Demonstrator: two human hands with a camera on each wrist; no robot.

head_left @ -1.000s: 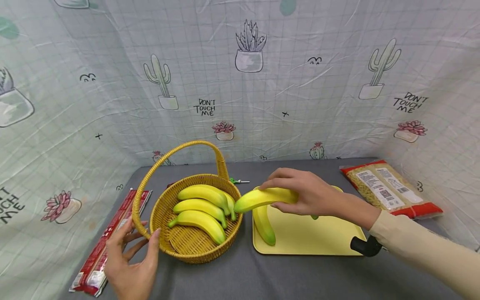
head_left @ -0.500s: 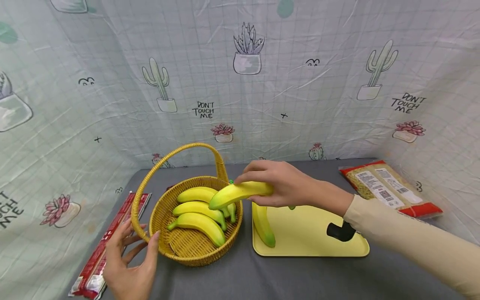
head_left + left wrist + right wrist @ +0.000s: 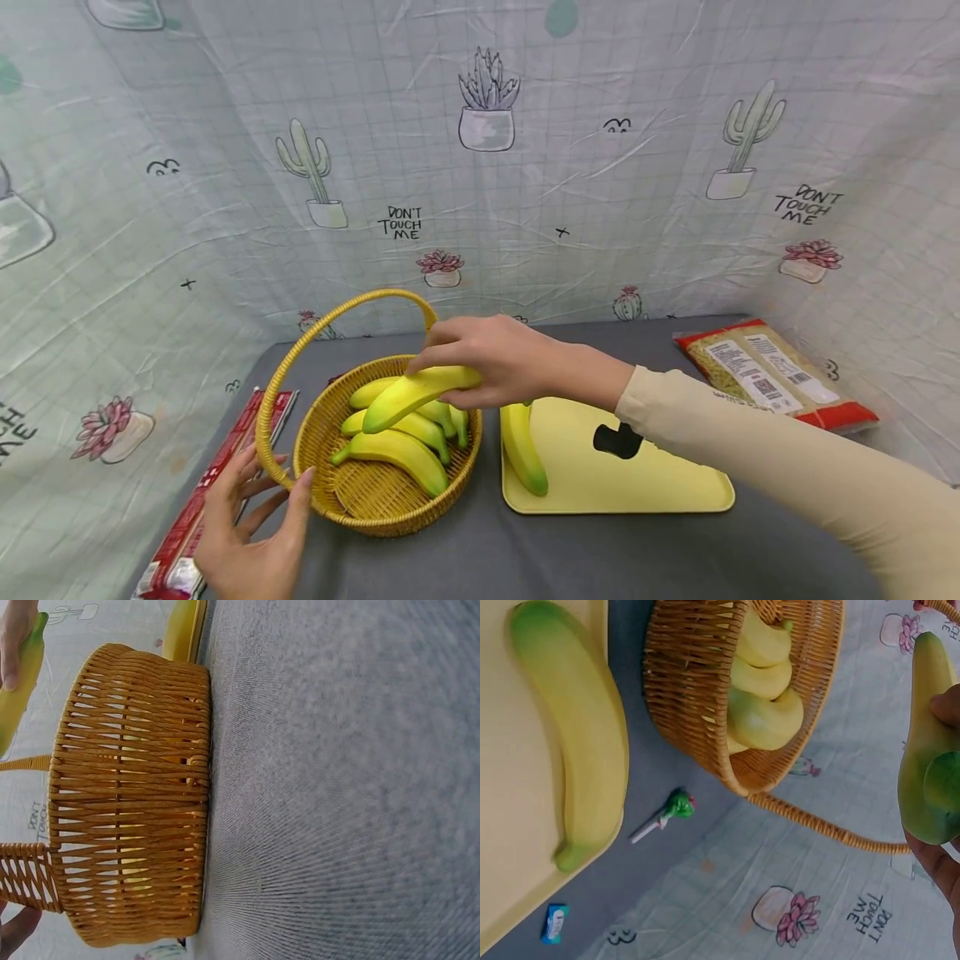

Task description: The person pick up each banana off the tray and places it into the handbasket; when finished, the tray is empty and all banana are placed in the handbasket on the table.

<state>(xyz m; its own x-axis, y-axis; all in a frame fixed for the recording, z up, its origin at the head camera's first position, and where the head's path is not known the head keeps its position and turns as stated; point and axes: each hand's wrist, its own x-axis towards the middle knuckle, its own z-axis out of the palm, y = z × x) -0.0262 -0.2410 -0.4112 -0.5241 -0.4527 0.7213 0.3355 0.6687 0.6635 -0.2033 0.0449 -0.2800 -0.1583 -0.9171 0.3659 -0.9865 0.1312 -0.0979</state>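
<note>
My right hand [image 3: 495, 358] grips a yellow banana [image 3: 408, 400] with green ends and holds it above the round wicker basket [image 3: 375, 496]. Several bananas [image 3: 397, 454] lie side by side inside the basket. At the basket's left, my left hand [image 3: 251, 542] pinches the foot of its arched handle [image 3: 281, 375], thumb in front and fingers behind. In the right wrist view the held banana [image 3: 922, 742] appears at the right edge, apart from the basket. Another banana [image 3: 523, 450] rests on the left end of a pale yellow tray [image 3: 607, 496].
Long red packets [image 3: 198, 517] lie left of the basket. A clear bag with red ends [image 3: 780, 375] sits at the back right. Behind the basket and tray are a green-wrapped lollipop [image 3: 679, 804] and a small blue packet [image 3: 553, 924]. A printed curtain hangs behind the table.
My right hand has carried the banana leftward from beside the tray to over the basket, tilting its free end down. The left hand stays at the handle.
</note>
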